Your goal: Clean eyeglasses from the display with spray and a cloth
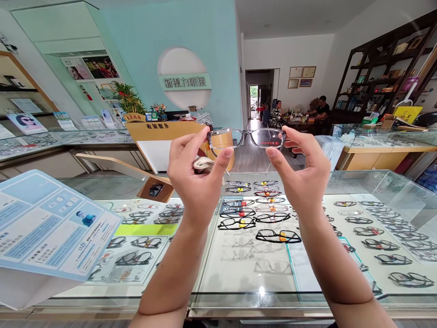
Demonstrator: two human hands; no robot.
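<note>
I hold a pair of clear-framed glasses (246, 138) up at chest height, above a glass display counter (239, 273). My left hand (196, 177) pinches the left end of the frame between thumb and fingers and also keeps a beige cloth (204, 165) tucked in its palm. My right hand (300, 175) pinches the right end of the frame, near a lens with a red sticker. Both hands are closed on the frame.
Under the counter glass lie several rows of spectacle frames (269, 218). A blue leaflet stand (51, 228) is at the left and a tilted mirror (136, 175) sits behind my hands. A yellow cashier desk (164, 136) stands beyond. Two people sit at a table (300, 119) far back right.
</note>
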